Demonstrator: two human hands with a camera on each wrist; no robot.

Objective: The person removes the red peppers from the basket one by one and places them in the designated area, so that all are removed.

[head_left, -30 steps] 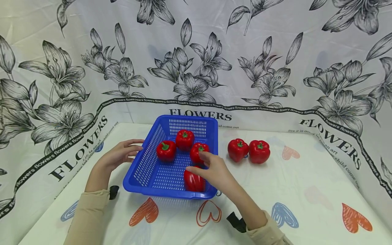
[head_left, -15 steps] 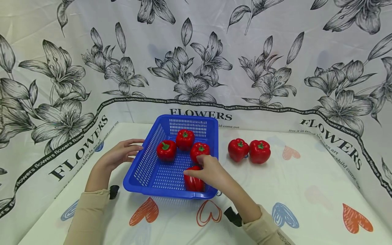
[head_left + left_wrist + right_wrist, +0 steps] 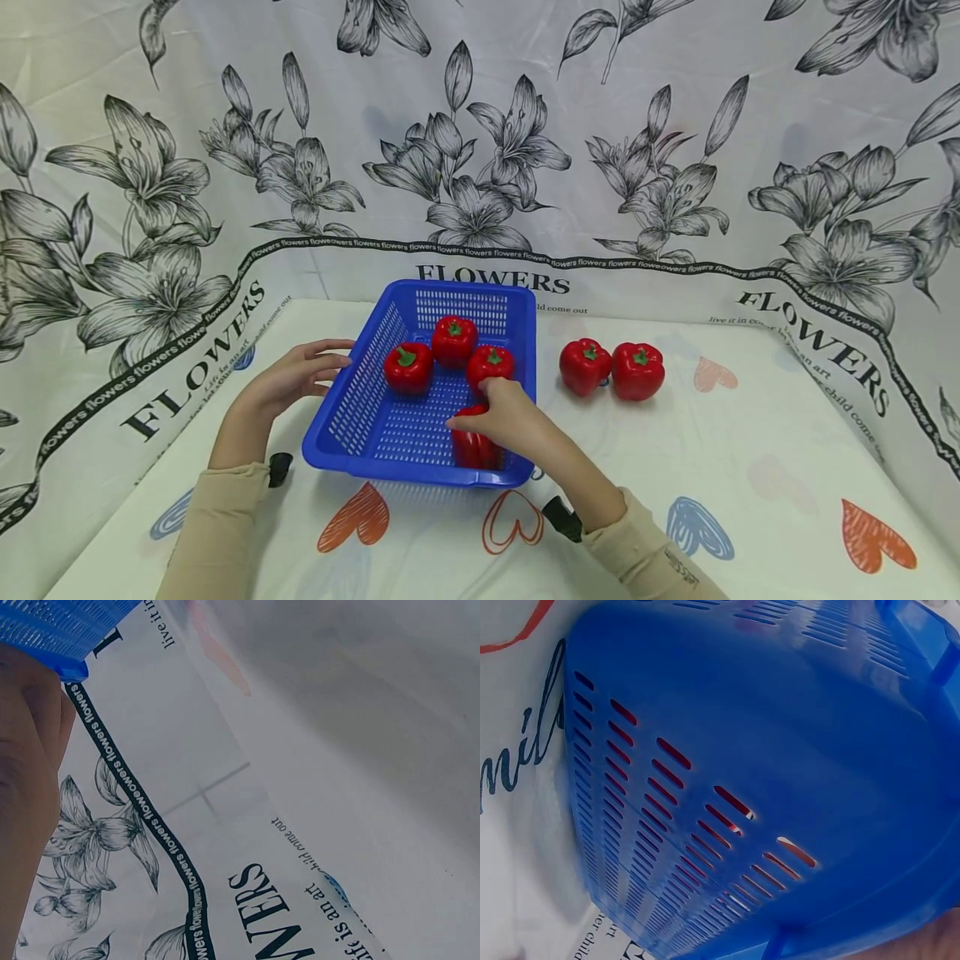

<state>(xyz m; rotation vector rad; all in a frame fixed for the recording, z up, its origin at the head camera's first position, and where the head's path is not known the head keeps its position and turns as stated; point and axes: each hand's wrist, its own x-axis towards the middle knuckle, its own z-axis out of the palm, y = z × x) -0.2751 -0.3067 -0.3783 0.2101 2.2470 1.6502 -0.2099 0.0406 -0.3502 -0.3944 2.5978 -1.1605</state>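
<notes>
Inside a blue plastic basket (image 3: 333, 462), my right hand (image 3: 517, 421) curls over a red bell pepper (image 3: 474, 450) lying on its side near the front right corner. The thumb crosses its top from the left and the index finger bends at its far side; the other fingertips are hidden. My left hand (image 3: 300, 379) is at the basket's left wall, fingers loosely extended, the tips at the rim. Also in the basket are a bell pepper with a green stem (image 3: 408, 369), a back bell pepper (image 3: 454, 342) and a right bell pepper (image 3: 491, 365).
Two more bell peppers, a nearer-basket pepper (image 3: 585, 367) and an outer pepper (image 3: 637, 372), stand side by side on the white cloth right of the basket. A flower-printed curtain (image 3: 480, 125) rises behind and at both sides.
My right hand has moved slightly left and settled lower over the front pepper, with its forearm shifting left. The left hand, basket and peppers keep their places.
</notes>
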